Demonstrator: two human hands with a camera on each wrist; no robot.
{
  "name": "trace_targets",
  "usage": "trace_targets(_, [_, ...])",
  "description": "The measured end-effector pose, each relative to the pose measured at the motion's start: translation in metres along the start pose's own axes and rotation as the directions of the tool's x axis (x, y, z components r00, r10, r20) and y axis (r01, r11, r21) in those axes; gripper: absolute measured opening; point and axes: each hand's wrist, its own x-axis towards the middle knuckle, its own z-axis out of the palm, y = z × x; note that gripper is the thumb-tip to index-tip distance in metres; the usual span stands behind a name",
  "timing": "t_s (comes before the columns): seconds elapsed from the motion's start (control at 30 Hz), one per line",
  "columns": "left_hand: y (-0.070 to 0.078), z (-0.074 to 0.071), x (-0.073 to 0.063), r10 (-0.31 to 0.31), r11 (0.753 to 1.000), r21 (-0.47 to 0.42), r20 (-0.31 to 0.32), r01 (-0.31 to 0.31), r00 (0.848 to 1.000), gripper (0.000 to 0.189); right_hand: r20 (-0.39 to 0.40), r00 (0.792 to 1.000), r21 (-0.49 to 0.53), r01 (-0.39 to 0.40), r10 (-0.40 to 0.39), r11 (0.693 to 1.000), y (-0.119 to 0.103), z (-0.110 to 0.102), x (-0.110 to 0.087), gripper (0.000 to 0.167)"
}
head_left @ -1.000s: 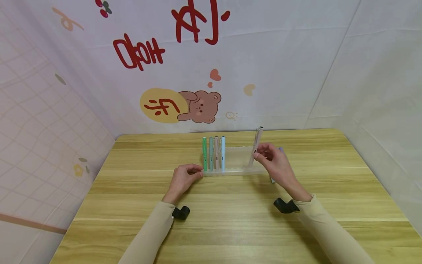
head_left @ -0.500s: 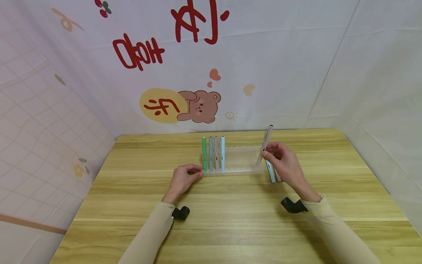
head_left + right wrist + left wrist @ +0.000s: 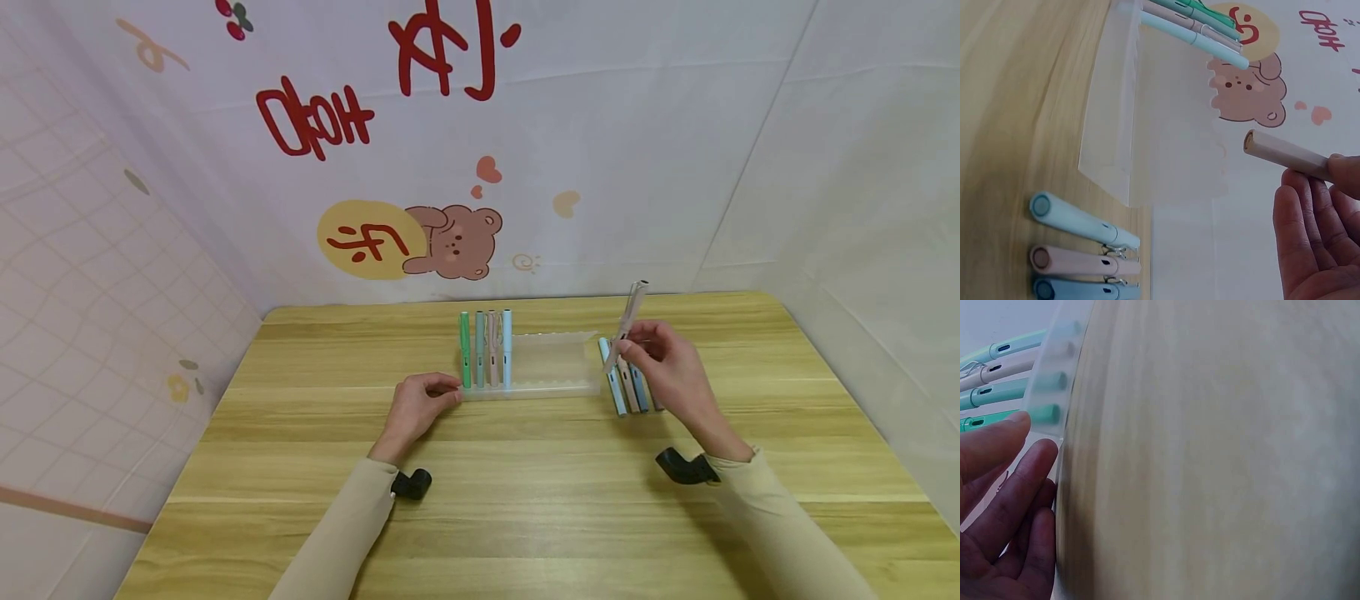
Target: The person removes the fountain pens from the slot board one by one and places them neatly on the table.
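Note:
My right hand [image 3: 671, 367] pinches a pale pinkish-grey pen [image 3: 633, 308], tilted with its clip end up. In the right wrist view, the pen's lower end [image 3: 1285, 152] points past the clear pen stand [image 3: 1179, 125], apart from it. On the table under this hand lie several pens, among them a light blue pen [image 3: 612, 379], a beige-pink pen [image 3: 628, 387] and a dark blue pen [image 3: 639, 387]. My left hand [image 3: 420, 408] holds the stand's left end between thumb and fingers. A green pen [image 3: 466, 350], a teal pen [image 3: 481, 350], a pinkish pen [image 3: 493, 350] and a light blue one stand upright there.
The wooden table [image 3: 510, 500] meets a white printed backdrop [image 3: 637, 167] at the back. More backdrop cloth encloses the left and right sides. The right part of the stand shows bare slots. Both wrists carry black camera mounts.
My right hand has moved right with the pinkish-grey pen, from in front of the stand to past its right end. The pens lying there now show more. The left hand stays put.

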Motion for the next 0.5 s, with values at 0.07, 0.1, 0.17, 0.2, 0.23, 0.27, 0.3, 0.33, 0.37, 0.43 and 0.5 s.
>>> trace_targets(0.07, [0.000,0.000,0.000,-0.001,1.000,-0.001,0.001,0.001,1.000,0.015,-0.002,1.000,0.000,-0.004,0.004,1.000,0.001,-0.003,-0.001,0.034])
trace_targets(0.1, [0.000,0.000,0.000,-0.001,1.000,-0.001,0.001,0.001,1.000,0.015,-0.004,1.000,0.002,-0.006,0.006,1.000,0.001,-0.005,-0.001,0.035])
trace_targets(0.17, [0.000,0.000,0.001,0.001,1.000,-0.002,0.001,-0.001,1.000,0.015,-0.006,1.000,0.005,-0.011,0.011,1.000,0.002,-0.007,-0.001,0.035])
trace_targets(0.2, [0.000,0.000,0.001,0.001,1.000,-0.003,0.002,-0.001,1.000,0.015,-0.008,1.000,0.005,-0.012,0.012,1.000,0.003,-0.009,-0.001,0.035])
trace_targets(0.23, [0.000,0.000,0.001,0.002,1.000,-0.003,0.002,-0.002,1.000,0.015,-0.010,1.000,0.006,-0.014,0.014,1.000,0.004,-0.010,-0.001,0.035])
trace_targets(0.27, [0.000,0.000,0.001,0.001,1.000,-0.003,0.002,-0.001,1.000,0.015,-0.015,1.000,0.002,-0.017,0.017,1.000,0.004,-0.011,-0.001,0.035])
trace_targets(0.3, [0.000,0.000,0.001,0.001,1.000,-0.003,0.002,-0.001,1.000,0.015,-0.019,1.000,-0.001,-0.020,0.020,1.000,0.005,-0.012,-0.002,0.035])
trace_targets(0.33, [0.000,0.000,0.001,-0.001,1.000,-0.004,0.003,0.001,1.000,0.015,-0.023,0.999,-0.004,-0.023,0.023,1.000,0.006,-0.013,-0.002,0.035])
trace_targets(0.37, [0.000,0.000,0.000,-0.002,1.000,-0.005,0.004,0.002,1.000,0.015,-0.027,0.999,-0.006,-0.026,0.026,1.000,0.007,-0.014,-0.002,0.035])
trace_targets(0.43, [0.001,-0.001,0.000,-0.006,1.000,-0.005,0.006,0.006,1.000,0.015,-0.031,0.999,-0.009,-0.033,0.032,0.999,0.008,-0.017,-0.002,0.036])
trace_targets(0.5, [0.001,-0.001,0.000,-0.010,1.000,-0.006,0.007,0.010,1.000,0.015,-0.033,0.999,-0.003,-0.037,0.037,0.999,0.010,-0.019,-0.002,0.037])
